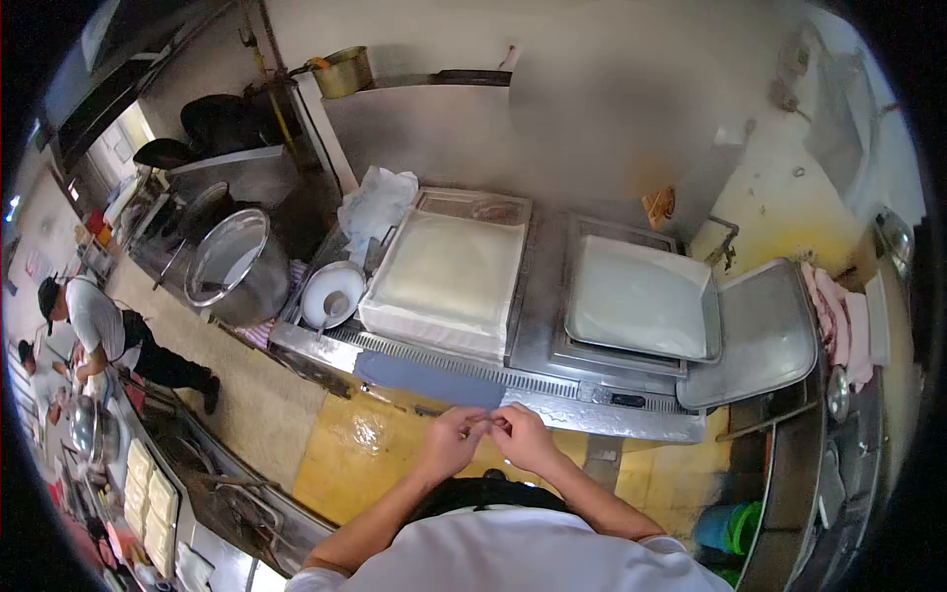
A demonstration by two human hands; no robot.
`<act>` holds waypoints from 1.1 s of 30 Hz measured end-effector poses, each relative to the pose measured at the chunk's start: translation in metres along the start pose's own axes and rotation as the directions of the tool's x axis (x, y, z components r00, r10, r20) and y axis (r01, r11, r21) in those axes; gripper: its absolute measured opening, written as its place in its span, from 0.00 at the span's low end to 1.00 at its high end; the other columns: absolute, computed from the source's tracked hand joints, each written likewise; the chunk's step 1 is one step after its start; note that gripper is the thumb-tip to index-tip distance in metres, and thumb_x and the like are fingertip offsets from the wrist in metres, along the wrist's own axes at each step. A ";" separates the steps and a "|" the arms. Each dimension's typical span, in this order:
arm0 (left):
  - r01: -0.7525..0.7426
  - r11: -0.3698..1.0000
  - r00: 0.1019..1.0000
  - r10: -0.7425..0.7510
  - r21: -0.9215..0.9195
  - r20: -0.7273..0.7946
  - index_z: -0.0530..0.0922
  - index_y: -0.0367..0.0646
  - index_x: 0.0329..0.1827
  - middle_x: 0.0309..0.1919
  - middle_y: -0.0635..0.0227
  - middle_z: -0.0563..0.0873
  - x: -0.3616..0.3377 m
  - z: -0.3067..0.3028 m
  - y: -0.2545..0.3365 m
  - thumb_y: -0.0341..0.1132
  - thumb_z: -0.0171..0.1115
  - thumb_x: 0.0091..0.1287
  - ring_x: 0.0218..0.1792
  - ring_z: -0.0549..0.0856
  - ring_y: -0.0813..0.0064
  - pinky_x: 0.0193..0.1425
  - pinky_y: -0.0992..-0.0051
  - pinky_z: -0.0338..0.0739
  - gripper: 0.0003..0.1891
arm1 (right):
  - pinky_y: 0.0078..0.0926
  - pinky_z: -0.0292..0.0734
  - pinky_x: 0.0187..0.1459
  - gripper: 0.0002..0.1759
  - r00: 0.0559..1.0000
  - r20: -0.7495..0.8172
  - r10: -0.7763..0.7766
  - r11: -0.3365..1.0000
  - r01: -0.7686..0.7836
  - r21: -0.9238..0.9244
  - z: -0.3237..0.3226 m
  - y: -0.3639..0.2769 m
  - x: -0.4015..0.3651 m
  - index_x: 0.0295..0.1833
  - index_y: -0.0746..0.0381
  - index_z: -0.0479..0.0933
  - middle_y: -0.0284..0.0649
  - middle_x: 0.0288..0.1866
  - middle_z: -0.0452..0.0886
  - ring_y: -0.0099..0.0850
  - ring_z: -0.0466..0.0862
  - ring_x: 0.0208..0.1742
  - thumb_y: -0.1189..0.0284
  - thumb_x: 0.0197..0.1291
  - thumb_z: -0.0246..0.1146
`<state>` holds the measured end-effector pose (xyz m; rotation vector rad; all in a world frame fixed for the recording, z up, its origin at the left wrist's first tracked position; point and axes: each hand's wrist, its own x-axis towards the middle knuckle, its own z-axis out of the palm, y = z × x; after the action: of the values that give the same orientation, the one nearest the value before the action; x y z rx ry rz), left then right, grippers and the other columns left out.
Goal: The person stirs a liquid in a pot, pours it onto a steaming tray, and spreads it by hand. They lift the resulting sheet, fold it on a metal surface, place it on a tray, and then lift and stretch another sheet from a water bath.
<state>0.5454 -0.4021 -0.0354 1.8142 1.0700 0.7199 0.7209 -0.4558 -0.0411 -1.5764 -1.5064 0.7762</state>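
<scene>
My left hand (451, 446) and my right hand (525, 440) meet in front of my body, just off the counter's front edge. Both are closed, thumbs and fingers pinched together with the fingertips almost touching. I cannot tell what, if anything, is between them. Just beyond them a grey-blue cloth (419, 378) lies along the front ledge. Behind it sits a cloth-lined tray (444, 261) with a smooth pale layer. To the right, a metal pan (646, 296) lined with white holds another pale sheet.
A white bowl (318, 288) with a ladle and a large steel pot (258, 291) stand left. An upturned-edge tray (760, 335) leans at the right, beside hanging pink cloths (838, 321). Two people work far left; one wears a white shirt (91, 311). A green bucket (745, 528) stands low right.
</scene>
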 end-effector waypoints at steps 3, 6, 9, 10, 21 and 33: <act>-0.022 1.000 1.000 0.022 -0.010 0.021 0.87 0.38 0.55 0.47 0.54 0.91 0.016 0.008 -0.003 0.35 0.72 0.70 0.38 0.91 0.61 0.46 0.67 0.87 0.14 | 0.42 0.84 0.47 0.12 0.998 -0.045 0.037 0.999 -0.036 0.015 -0.004 0.015 0.004 0.47 0.68 0.83 0.52 0.42 0.84 0.49 0.87 0.44 0.72 0.63 0.68; -0.024 0.999 0.999 0.023 0.030 0.043 0.87 0.39 0.54 0.46 0.53 0.91 0.037 0.008 0.003 0.35 0.73 0.69 0.36 0.91 0.60 0.44 0.67 0.87 0.14 | 0.42 0.83 0.47 0.12 0.997 -0.060 0.045 0.999 -0.044 0.017 -0.012 0.018 0.013 0.47 0.68 0.84 0.52 0.41 0.84 0.50 0.87 0.44 0.71 0.63 0.68; 0.014 1.000 0.998 -0.014 0.009 0.059 0.88 0.41 0.55 0.46 0.52 0.91 0.058 0.010 -0.008 0.36 0.73 0.69 0.36 0.91 0.60 0.44 0.66 0.87 0.14 | 0.42 0.83 0.46 0.12 0.995 -0.067 0.070 0.997 -0.069 0.018 -0.017 0.020 0.031 0.47 0.68 0.83 0.52 0.42 0.84 0.50 0.87 0.43 0.71 0.63 0.68; 0.032 0.999 0.998 -0.032 -0.009 0.063 0.88 0.41 0.55 0.46 0.52 0.91 0.066 0.009 -0.013 0.36 0.73 0.69 0.36 0.91 0.61 0.44 0.66 0.87 0.14 | 0.42 0.83 0.46 0.12 0.994 -0.068 0.089 0.996 -0.088 0.019 -0.017 0.021 0.039 0.47 0.68 0.83 0.52 0.42 0.84 0.49 0.87 0.43 0.71 0.63 0.69; -0.023 1.000 0.972 0.021 0.006 0.234 0.87 0.41 0.55 0.45 0.54 0.92 0.196 -0.034 -0.060 0.35 0.72 0.70 0.37 0.91 0.61 0.45 0.66 0.86 0.14 | 0.44 0.82 0.52 0.15 0.938 -0.253 0.237 0.952 -0.276 -0.133 -0.009 0.054 0.166 0.50 0.67 0.84 0.55 0.45 0.84 0.51 0.86 0.48 0.72 0.60 0.69; -0.078 0.996 0.904 0.089 -0.043 0.417 0.87 0.41 0.56 0.48 0.55 0.91 0.249 -0.011 -0.071 0.37 0.71 0.72 0.40 0.91 0.62 0.46 0.66 0.87 0.14 | 0.66 0.57 0.76 0.31 0.716 -0.328 0.617 0.429 -0.655 -0.622 -0.077 0.172 0.172 0.61 0.67 0.81 0.57 0.61 0.83 0.52 0.79 0.69 0.60 0.57 0.71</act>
<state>0.6247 -0.1603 -0.0834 1.8904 0.6976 0.3611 0.8898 -0.2898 -0.1362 -2.8593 -1.1773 0.5293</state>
